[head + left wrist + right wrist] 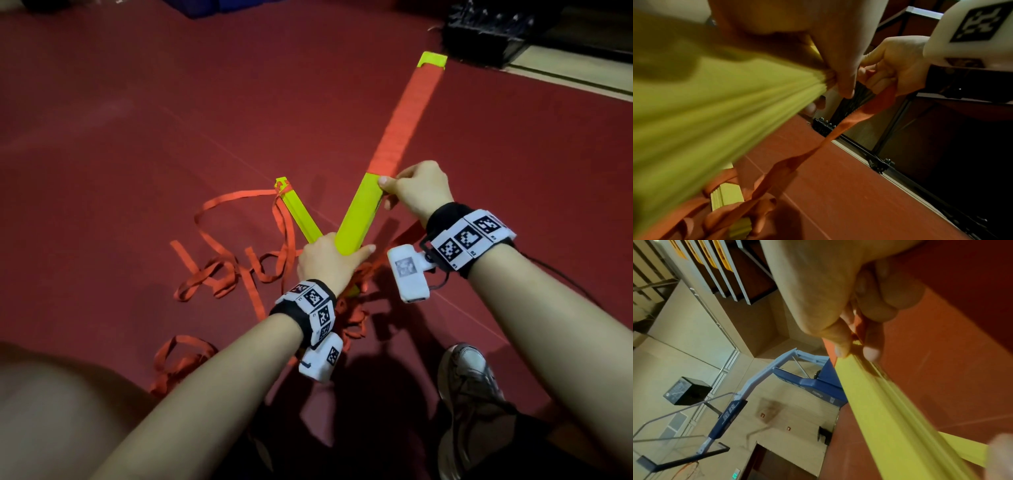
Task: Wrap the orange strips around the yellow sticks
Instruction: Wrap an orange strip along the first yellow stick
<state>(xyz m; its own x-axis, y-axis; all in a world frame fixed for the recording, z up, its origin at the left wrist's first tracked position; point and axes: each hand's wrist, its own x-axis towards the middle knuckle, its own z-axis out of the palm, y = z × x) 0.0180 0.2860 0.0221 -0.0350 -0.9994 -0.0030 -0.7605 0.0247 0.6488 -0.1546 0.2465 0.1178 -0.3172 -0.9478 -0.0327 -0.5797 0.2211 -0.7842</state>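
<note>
A long yellow stick slants up to the right, its far half wound in orange strip with a bare yellow tip. My left hand grips its near end. My right hand pinches the orange strip against the stick where the winding ends. The strip's loose tail hangs down to the floor. A second yellow stick lies on the floor to the left, with orange strip knotted at its far end.
Loose orange strips lie coiled on the red floor left of and under my hands. A black rack stands at the far right. My knee and a shoe are close below.
</note>
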